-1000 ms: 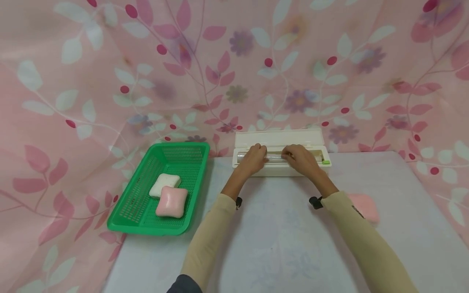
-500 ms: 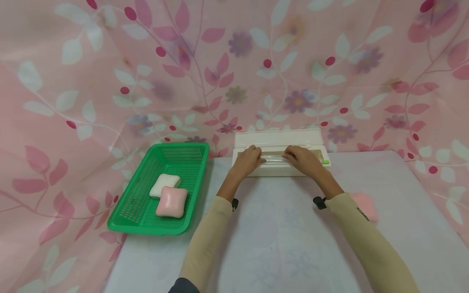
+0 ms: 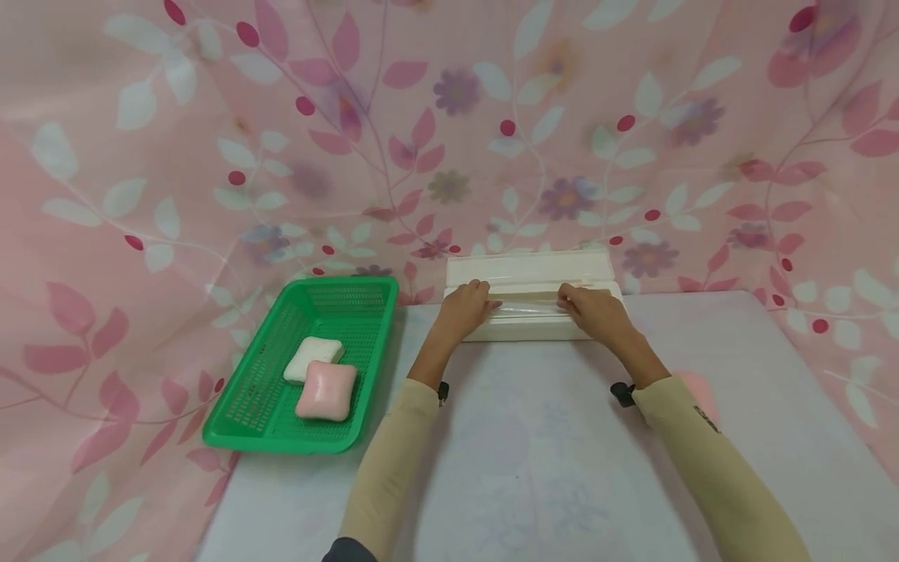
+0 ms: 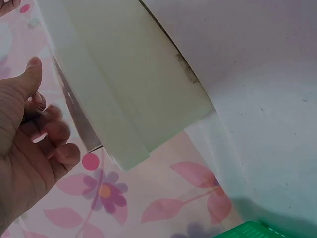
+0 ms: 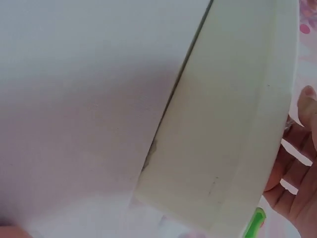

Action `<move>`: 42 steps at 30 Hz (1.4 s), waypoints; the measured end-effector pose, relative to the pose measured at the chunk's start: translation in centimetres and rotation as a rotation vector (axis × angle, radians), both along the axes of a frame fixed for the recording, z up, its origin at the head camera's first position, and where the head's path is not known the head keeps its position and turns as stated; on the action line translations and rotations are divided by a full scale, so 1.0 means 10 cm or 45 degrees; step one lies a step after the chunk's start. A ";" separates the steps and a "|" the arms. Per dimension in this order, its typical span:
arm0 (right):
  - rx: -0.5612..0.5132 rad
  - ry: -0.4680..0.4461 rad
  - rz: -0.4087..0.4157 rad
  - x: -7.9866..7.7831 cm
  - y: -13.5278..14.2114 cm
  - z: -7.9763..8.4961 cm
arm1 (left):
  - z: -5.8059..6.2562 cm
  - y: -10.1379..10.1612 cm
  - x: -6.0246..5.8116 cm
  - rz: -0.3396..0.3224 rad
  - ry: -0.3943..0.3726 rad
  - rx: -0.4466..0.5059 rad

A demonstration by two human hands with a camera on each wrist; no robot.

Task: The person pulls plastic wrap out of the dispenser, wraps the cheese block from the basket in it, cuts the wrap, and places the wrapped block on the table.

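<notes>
A long white cling film dispenser [image 3: 527, 330] stands at the table's far edge, its lid [image 3: 530, 267] raised. Between the hands a sheet of clear cling film [image 3: 528, 307] stretches over the box opening. My left hand [image 3: 463, 309] pinches the film near the left end, fingers curled in the left wrist view. At the other side my right hand [image 3: 597, 314] pinches it between thumb and fingers. The roll inside is mostly hidden. A green cutter tab [image 5: 255, 223] shows by the box rim in the right wrist view.
Left on the table is a green basket [image 3: 284, 446] holding a white soap bar [image 3: 310, 358] and a pink soap bar [image 3: 326, 392]. Another pink soap bar [image 3: 701, 390] lies partly behind the right sleeve. A flowered pink cloth [image 3: 449, 140] hangs behind the table.
My hands have come apart, left hand leftward and right hand rightward, with the film drawn up and toward me over the box front. The head view has shifted slightly.
</notes>
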State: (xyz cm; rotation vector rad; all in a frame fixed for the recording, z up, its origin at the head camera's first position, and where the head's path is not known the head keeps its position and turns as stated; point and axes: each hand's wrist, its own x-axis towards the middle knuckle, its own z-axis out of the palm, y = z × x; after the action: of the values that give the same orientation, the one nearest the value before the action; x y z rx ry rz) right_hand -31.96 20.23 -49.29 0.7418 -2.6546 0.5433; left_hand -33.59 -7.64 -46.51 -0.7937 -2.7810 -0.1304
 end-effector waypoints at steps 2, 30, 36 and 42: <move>-0.004 0.085 0.019 -0.01 -0.01 -0.03 | 0.00 -0.01 0.01 0.015 -0.005 -0.015; -0.207 -0.444 0.094 0.07 0.19 0.29 | -0.06 -0.25 0.08 -0.005 -0.100 0.284; -0.117 -0.024 -0.265 0.15 0.25 0.18 | -0.06 -0.29 0.10 -0.002 -0.173 0.352; -0.206 0.127 -0.320 0.19 0.27 0.08 | -0.07 -0.35 0.11 0.038 -0.247 0.380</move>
State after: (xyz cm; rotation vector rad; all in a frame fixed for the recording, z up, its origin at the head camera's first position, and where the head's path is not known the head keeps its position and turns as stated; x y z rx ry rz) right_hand -30.05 22.90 -48.54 0.3711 -2.5248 0.6238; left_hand -32.53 -11.10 -47.20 -0.6949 -2.8503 -0.6319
